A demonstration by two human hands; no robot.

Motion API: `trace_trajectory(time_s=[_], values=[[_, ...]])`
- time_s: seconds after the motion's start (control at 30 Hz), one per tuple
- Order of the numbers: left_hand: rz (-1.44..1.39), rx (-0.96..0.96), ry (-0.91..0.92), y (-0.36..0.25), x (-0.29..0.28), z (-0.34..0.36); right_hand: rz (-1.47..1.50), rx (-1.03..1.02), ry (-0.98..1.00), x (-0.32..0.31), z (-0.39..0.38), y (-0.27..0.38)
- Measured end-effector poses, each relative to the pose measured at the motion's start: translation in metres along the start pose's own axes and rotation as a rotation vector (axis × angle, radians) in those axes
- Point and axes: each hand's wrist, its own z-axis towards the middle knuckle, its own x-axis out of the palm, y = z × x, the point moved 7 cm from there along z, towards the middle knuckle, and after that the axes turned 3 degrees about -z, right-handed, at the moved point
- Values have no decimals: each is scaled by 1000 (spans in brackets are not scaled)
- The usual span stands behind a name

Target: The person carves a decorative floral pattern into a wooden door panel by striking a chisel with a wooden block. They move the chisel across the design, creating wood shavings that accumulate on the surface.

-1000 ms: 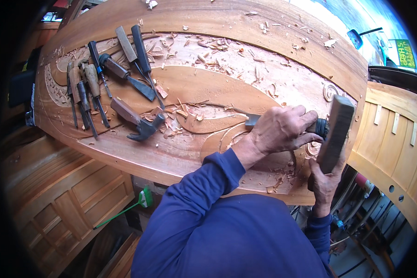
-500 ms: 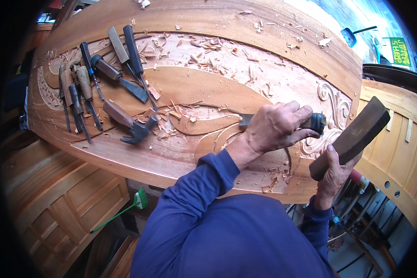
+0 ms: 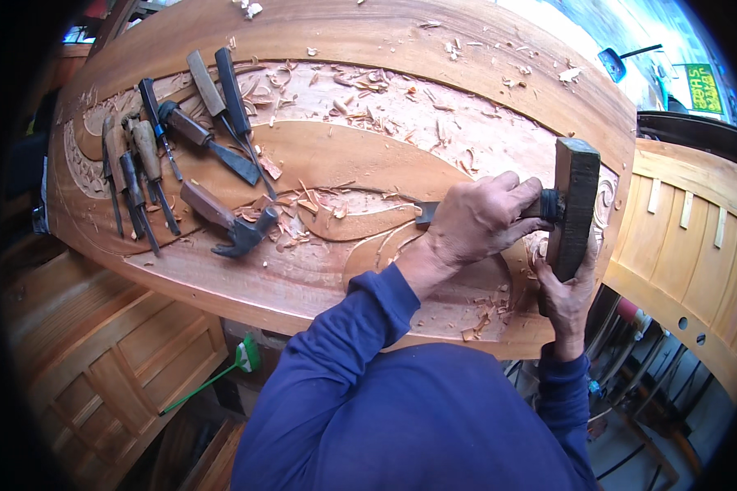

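My left hand [image 3: 479, 214] is wrapped round the handle of a chisel [image 3: 427, 213]. Its flat blade points left and rests at the edge of a carved leaf shape on the wooden panel [image 3: 368, 155]. A dark band circles the handle's right end. My right hand [image 3: 569, 295] grips a dark rectangular wooden block [image 3: 573, 204], held almost upright. The block's face is against or very close to the chisel's handle end. Curled wood shavings [image 3: 377, 80] lie over the carved surface.
A claw hammer [image 3: 241, 231] lies left of the chisel. Beyond it are several chisels and gouges [image 3: 147, 151]. Carved scrolls [image 3: 606, 196] are at the panel's right. Another wooden door panel [image 3: 696, 213] stands at right, paneled doors [image 3: 139, 344] and a green broom [image 3: 247, 353] below left.
My right hand has swung the wooden block left and turned it upright, bringing it to the chisel's handle end. My left hand and the chisel have shifted slightly left.
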Motion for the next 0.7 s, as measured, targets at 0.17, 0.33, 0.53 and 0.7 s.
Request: trace_trajectory(time_s=[0.17, 0.33, 0.53, 0.7], values=[[-8, 38, -93, 4, -3, -1, 102, 120, -297, -42, 22, 14], [-26, -5, -57, 0, -11, 2, 112, 57, -54, -9, 12, -7], [-25, -26, -88, 8, -7, -1, 140, 124, -201, -36, 42, 19], [-43, -16, -84, 5, -9, 0, 34, -76, 5, -1, 31, 5]])
